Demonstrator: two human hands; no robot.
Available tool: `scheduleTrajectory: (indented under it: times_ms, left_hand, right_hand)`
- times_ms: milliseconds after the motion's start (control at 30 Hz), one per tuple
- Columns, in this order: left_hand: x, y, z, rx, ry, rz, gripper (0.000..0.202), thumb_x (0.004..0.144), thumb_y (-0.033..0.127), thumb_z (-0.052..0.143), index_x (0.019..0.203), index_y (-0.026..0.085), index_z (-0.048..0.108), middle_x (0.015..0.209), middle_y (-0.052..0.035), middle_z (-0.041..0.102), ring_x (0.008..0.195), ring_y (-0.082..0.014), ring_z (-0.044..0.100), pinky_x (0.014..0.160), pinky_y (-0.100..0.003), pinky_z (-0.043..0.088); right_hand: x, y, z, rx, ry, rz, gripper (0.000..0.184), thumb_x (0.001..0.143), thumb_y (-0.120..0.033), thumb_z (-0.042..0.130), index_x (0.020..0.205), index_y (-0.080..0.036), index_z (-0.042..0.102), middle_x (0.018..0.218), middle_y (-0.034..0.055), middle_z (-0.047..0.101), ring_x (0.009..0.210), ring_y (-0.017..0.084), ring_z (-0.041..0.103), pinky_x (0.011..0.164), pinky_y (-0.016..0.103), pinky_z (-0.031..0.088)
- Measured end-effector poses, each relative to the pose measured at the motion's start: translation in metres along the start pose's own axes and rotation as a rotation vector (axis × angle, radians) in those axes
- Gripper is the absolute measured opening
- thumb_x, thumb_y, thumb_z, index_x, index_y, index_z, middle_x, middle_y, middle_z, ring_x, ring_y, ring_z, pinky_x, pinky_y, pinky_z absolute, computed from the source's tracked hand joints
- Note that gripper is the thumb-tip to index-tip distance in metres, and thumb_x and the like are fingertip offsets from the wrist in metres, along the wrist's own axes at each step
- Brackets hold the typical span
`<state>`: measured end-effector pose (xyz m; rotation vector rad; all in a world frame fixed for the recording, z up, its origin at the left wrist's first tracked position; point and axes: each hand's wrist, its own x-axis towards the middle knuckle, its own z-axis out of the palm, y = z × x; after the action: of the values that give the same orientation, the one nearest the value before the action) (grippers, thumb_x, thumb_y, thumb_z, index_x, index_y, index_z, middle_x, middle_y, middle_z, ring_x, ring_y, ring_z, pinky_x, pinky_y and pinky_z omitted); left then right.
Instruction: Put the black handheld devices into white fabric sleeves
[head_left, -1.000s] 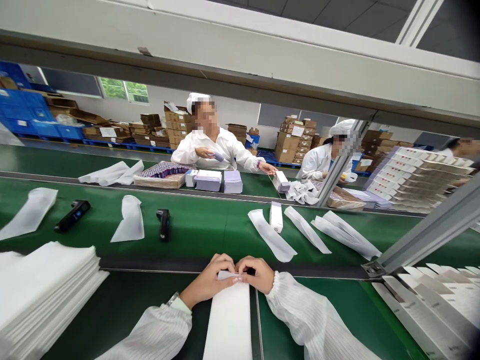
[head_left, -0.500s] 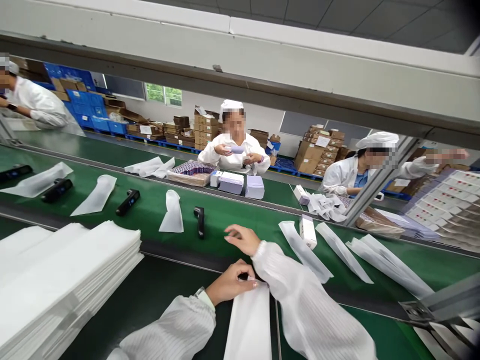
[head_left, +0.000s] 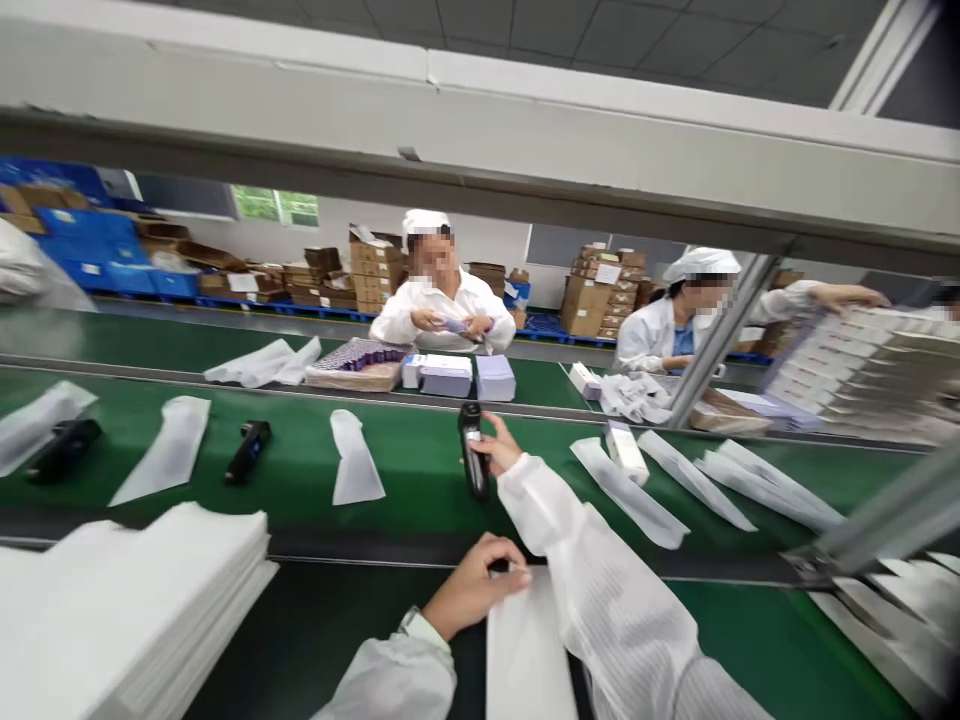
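Note:
My left hand (head_left: 474,586) pinches the top edge of a white foam pouch (head_left: 525,655) lying on the green bench in front of me. My right hand (head_left: 495,448) reaches out over the green conveyor belt (head_left: 405,470) and closes its fingers around a black handheld device (head_left: 472,450), which stands tilted up off the belt. Both arms wear white sleeves.
A thick stack of white pouches (head_left: 127,600) lies at the left. More pouches (head_left: 352,460) and black devices (head_left: 247,450) ride on the belt. A small white box (head_left: 624,450) lies to the right. Two people in white sit across the belt; a metal post (head_left: 712,340) slants at right.
My right hand left the pouch, stretched out over the belt and took hold of the black device. My left hand stayed on the pouch's top edge.

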<state>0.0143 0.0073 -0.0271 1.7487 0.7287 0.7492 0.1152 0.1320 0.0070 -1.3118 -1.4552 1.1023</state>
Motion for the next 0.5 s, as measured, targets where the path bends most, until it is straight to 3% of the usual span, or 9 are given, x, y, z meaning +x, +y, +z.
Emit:
scheduleTrajectory:
  times_ms: [100, 167, 267, 367, 500]
  left_hand:
    - [0.003, 0.001, -0.002, 0.075, -0.018, 0.055, 0.02, 0.073, 0.037, 0.051, 0.072, 0.016, 0.053, 0.073, -0.0004, 0.049, 0.077, -0.0153, 0.043, 0.075, -0.026, 0.033]
    - [0.006, 0.001, -0.003, 0.097, -0.04, 0.081, 0.021, 0.076, 0.037, 0.048, 0.07, 0.017, 0.051, 0.071, 0.0002, 0.047, 0.075, -0.0145, 0.042, 0.072, -0.025, 0.032]
    - [0.011, 0.007, -0.002, 0.107, -0.069, 0.094, 0.022, 0.077, 0.037, 0.045, 0.068, 0.017, 0.048, 0.07, 0.0004, 0.043, 0.071, -0.0134, 0.041, 0.069, -0.024, 0.033]
    - [0.013, 0.021, -0.002, 0.097, -0.065, 0.077, 0.023, 0.077, 0.038, 0.045, 0.067, 0.018, 0.047, 0.072, -0.0001, 0.042, 0.073, -0.0137, 0.041, 0.07, -0.024, 0.034]
    - [0.016, 0.04, -0.004, 0.003, 0.067, -0.021, 0.024, 0.07, 0.044, 0.052, 0.07, 0.02, 0.05, 0.081, -0.0006, 0.048, 0.081, -0.0165, 0.046, 0.071, -0.025, 0.04]
  right_hand:
    - [-0.046, 0.003, -0.06, 0.466, 0.021, -0.039, 0.074, 0.06, -0.025, 0.063, 0.114, -0.036, 0.014, 0.08, -0.0032, 0.054, 0.07, 0.016, 0.057, 0.059, 0.036, 0.048]
    - [-0.076, 0.005, -0.079, 0.621, 0.033, -0.023, 0.071, 0.056, -0.028, 0.067, 0.109, -0.035, 0.02, 0.077, -0.0036, 0.054, 0.066, 0.017, 0.058, 0.059, 0.039, 0.048]
    - [-0.103, 0.01, -0.081, 0.675, 0.059, 0.002, 0.061, 0.057, -0.035, 0.067, 0.102, -0.03, 0.026, 0.07, -0.0044, 0.055, 0.061, 0.017, 0.058, 0.058, 0.039, 0.048]
    - [-0.11, 0.013, -0.075, 0.686, -0.007, -0.015, 0.056, 0.056, -0.04, 0.067, 0.097, -0.027, 0.031, 0.066, -0.005, 0.055, 0.06, 0.017, 0.059, 0.057, 0.039, 0.048]
    - [-0.114, 0.01, -0.075, 0.557, -0.144, -0.114, 0.048, 0.049, -0.042, 0.07, 0.084, -0.02, 0.047, 0.07, -0.0015, 0.058, 0.07, 0.016, 0.058, 0.069, 0.034, 0.045]
